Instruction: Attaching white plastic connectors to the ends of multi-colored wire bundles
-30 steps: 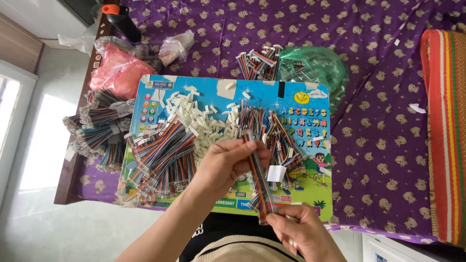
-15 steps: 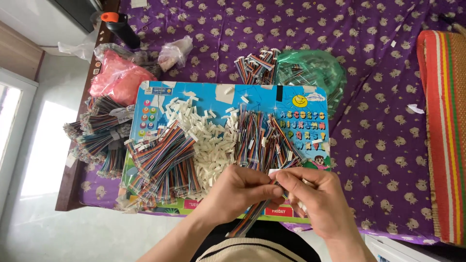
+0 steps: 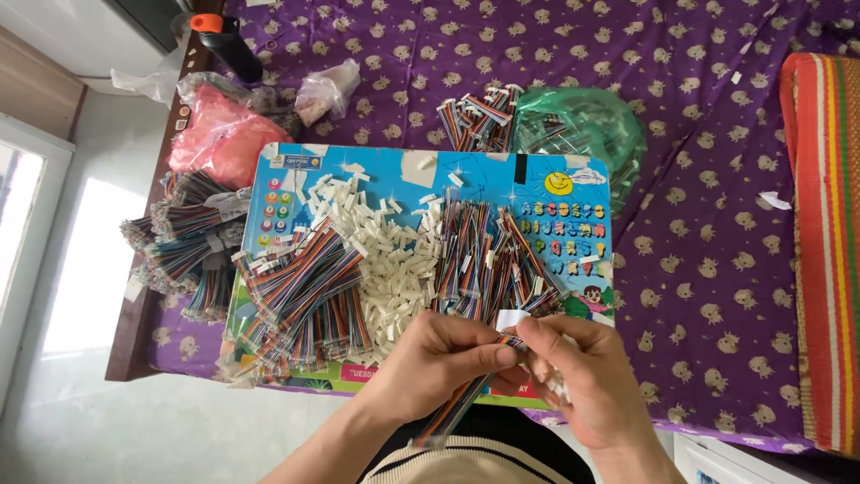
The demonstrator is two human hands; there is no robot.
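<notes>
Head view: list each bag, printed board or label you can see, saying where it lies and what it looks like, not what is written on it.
Pink plastic bag: upper left on the cloth, bulging.
Clear plastic bag: right of the pink one, small, crumpled.
Green plastic bag: above the board's right corner, translucent.
Children's alphabet board: centre, rectangular, blue, with coloured letters.
White label: between both hands' fingertips.

— Any room around the hands?
— Little ahead: wire bundles (image 3: 300,296), white connectors (image 3: 390,260) and more wires (image 3: 488,260) crowd the board (image 3: 564,175).
— And to the right?
— Bare purple cloth (image 3: 708,269), open as far as the striped mat (image 3: 829,242).
</notes>
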